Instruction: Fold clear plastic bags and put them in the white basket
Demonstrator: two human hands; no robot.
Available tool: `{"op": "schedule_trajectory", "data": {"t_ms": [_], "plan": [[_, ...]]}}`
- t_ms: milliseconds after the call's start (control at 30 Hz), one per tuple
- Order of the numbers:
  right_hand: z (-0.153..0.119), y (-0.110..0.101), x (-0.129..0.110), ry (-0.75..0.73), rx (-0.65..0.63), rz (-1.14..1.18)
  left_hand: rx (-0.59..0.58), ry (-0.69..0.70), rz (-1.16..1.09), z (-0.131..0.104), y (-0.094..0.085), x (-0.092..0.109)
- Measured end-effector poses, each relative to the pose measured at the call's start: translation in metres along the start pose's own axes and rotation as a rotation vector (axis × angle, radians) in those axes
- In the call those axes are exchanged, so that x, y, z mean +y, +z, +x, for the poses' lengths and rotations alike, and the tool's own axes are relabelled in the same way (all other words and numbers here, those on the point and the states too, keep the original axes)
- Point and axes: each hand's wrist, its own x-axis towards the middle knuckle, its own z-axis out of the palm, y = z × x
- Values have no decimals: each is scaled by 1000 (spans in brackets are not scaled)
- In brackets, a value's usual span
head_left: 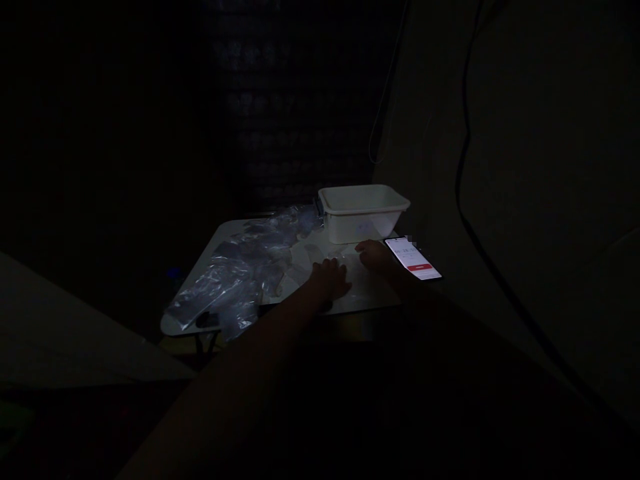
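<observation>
My left hand (pixel 331 277) lies on a clear plastic sheet or bag (pixel 356 275) on the small white table (pixel 373 301), its fingers spread. Just right of it, my right hand (pixel 374 255) rests at the sheet's far right part, fingers loosely bent and pointing left, with nothing visible gripped. The sheet is thin, and its edges are hard to make out in the dim light. A heap of crumpled clear plastic bags (pixel 245 260) covers the table's left side, some hanging over the front edge.
A white plastic tub (pixel 363 217) stands at the table's back right, close beyond my hands. A lit phone (pixel 414 259) lies at the right edge beside my right wrist. A dark cable (pixel 465 133) hangs along the right wall. The surroundings are very dark.
</observation>
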Motion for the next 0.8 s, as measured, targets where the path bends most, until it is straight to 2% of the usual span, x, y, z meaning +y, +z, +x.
{"op": "schedule_trajectory", "data": {"t_ms": [200, 367, 500, 600, 800], "plan": [[-4, -2, -3, -17, -119, -40, 69, 60, 37, 9, 0, -8], [-5, 1, 3, 84, -93, -117, 74, 167, 65, 11, -2, -8], [-1, -1, 5, 135, -136, -107, 100, 213, 74, 11, -3, -7], [2, -5, 4, 155, -123, -92, 130, 228, 68, 11, -1, -9], [0, -13, -1, 139, -65, -5, 57, 244, 37, 5, 2, -9]]}}
